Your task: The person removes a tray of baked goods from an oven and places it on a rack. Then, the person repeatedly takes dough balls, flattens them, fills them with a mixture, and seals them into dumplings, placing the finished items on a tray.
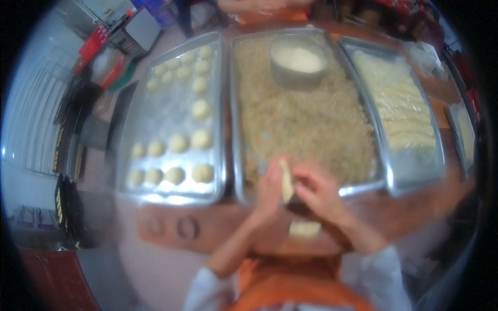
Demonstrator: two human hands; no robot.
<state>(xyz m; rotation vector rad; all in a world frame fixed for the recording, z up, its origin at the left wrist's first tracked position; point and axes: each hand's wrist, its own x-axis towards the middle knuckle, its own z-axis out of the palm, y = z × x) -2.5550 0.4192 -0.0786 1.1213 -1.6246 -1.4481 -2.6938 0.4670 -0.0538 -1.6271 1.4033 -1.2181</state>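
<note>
A flattened piece of pale dough [287, 182] stands on edge between my two hands, above the near edge of the middle metal tray [235, 136]. My left hand [271, 186] lies along its left side, holding it. The fingers of my right hand [317, 188] are bent at its right side; blur hides whether they grip it. Crumbly brown filling [299, 128] spreads over the middle tray. A short pale dough log [305, 229] rests on the wooden table [218, 225] just below my right hand.
Round dough balls [178, 143] sit in rows on the left metal tray [155, 116]. A round metal container [297, 77] with pale contents stands in the filling. At right, a tray [412, 179] holds dough strips [404, 112] under clear plastic. Another person's hands [264, 6] show across the table.
</note>
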